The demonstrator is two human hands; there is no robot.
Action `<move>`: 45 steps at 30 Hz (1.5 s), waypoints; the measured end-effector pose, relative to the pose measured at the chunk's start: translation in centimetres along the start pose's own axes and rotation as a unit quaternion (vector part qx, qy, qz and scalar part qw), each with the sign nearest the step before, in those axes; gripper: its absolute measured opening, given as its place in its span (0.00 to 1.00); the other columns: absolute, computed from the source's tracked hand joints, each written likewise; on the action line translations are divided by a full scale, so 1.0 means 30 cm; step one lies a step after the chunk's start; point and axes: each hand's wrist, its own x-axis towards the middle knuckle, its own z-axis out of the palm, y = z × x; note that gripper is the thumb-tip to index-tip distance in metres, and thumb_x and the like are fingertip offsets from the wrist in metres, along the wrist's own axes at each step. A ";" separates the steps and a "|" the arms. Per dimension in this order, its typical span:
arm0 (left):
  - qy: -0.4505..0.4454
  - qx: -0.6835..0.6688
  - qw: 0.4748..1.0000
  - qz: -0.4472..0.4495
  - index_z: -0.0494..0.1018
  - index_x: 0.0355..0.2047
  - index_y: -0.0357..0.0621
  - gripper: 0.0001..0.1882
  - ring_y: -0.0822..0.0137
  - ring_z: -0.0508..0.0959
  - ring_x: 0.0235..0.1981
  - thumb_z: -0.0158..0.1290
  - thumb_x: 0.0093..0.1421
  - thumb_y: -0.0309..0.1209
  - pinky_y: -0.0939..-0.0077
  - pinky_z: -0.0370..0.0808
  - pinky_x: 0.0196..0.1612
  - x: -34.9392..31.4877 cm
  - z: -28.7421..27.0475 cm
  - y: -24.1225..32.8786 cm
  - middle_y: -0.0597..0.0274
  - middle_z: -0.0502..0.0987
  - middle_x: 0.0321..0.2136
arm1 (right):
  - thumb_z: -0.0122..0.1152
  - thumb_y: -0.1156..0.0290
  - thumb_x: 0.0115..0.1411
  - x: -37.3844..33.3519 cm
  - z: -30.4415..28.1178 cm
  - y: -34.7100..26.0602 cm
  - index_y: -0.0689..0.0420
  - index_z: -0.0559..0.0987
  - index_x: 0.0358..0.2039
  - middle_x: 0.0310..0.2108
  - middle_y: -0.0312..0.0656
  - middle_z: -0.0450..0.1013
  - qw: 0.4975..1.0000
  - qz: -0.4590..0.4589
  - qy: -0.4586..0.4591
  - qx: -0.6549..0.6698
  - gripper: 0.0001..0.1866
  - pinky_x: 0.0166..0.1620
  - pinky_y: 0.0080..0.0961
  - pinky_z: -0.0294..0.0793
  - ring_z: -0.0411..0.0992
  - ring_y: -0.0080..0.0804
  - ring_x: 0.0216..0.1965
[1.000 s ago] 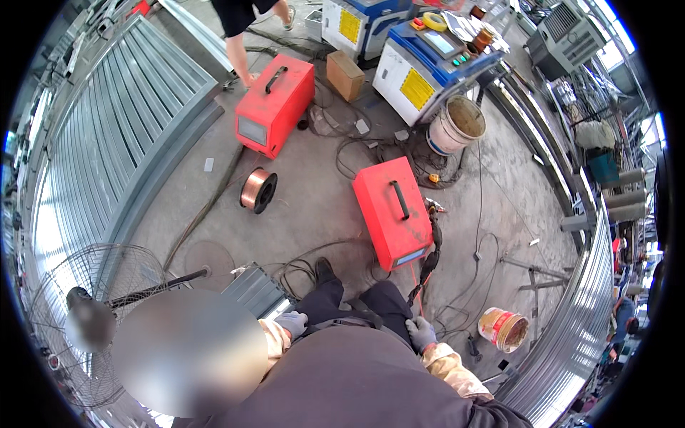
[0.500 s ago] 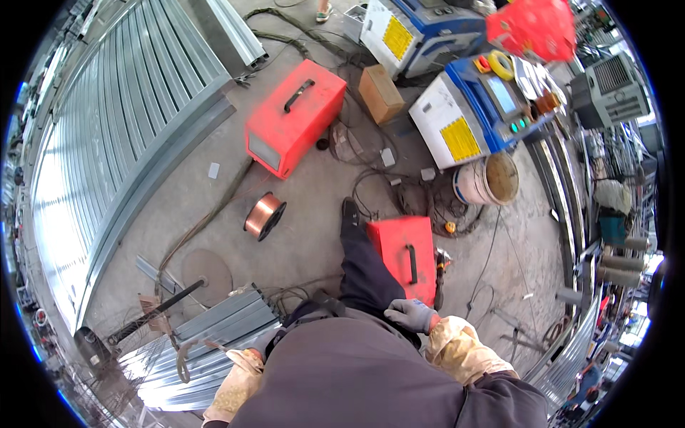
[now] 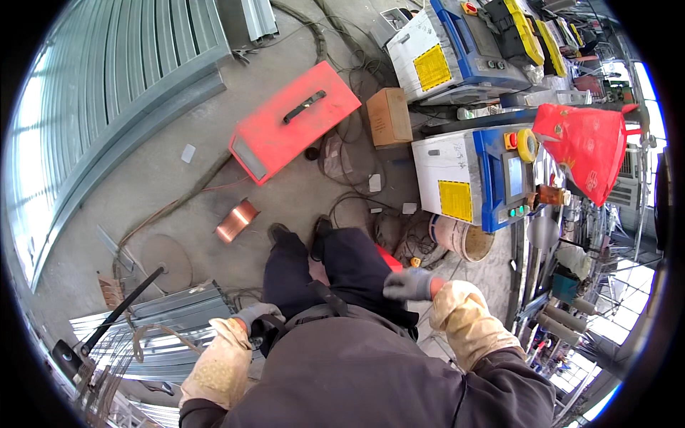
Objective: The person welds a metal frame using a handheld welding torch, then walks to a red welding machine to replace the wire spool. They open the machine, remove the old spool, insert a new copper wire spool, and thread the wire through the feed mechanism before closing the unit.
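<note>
My left hand (image 3: 260, 314), in a grey glove, hangs beside my left hip. Its loosely extended fingers are next to a dark loop (image 3: 267, 331) at my waist, and I see nothing held in them. In front of my right thigh is my right hand (image 3: 408, 284), gloved alike and slightly blurred, its fingers loosely bent with nothing visible in them. Pale protective sleeves (image 3: 467, 317) cover both forearms. A red metal case (image 3: 391, 261) is mostly hidden behind my right leg. A spool of copper-coloured wire (image 3: 237, 221) lies on the floor ahead to the left.
Ahead stands a larger red case (image 3: 300, 121) with a black handle. Blue-and-white machines (image 3: 457, 175), a cardboard box (image 3: 389, 118) and a bucket (image 3: 441, 232) are to the right. Cables (image 3: 168, 207) cross the floor. Metal panels (image 3: 143, 85) lie left, with more sheets (image 3: 189, 303) near my left side.
My view has shifted, and both feet now show side by side. The smaller red case is now mostly hidden by my leg. My left hand has come into fuller sight.
</note>
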 end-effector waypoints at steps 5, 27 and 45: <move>0.081 0.022 0.996 0.042 0.80 0.43 0.44 0.16 0.62 0.82 0.39 0.58 0.59 0.40 0.68 0.76 0.43 0.140 -0.189 0.111 0.54 0.83 0.36 | 0.62 0.58 0.61 0.152 -0.321 0.063 0.59 0.79 0.44 0.31 0.45 0.79 0.937 -0.065 0.334 0.080 0.19 0.40 0.28 0.77 0.78 0.32 0.32; 0.802 -0.225 0.546 -0.088 0.62 0.62 0.30 0.35 0.42 0.62 0.64 0.53 0.64 0.44 0.54 0.61 0.65 1.350 -0.879 0.190 0.35 0.65 0.60 | 0.52 0.44 0.67 1.756 -1.379 0.488 0.67 0.70 0.60 0.56 0.51 0.72 0.840 -0.105 0.462 0.266 0.36 0.58 0.30 0.68 0.70 0.37 0.56; 0.826 -0.416 0.296 0.239 0.71 0.55 0.29 0.19 0.71 0.77 0.43 0.51 0.67 0.27 0.77 0.74 0.48 1.311 -1.289 -0.111 0.55 0.79 0.46 | 0.60 0.57 0.67 1.909 -1.221 0.216 0.65 0.77 0.52 0.42 0.36 0.77 0.800 -0.307 0.428 0.288 0.23 0.46 0.22 0.74 0.73 0.22 0.41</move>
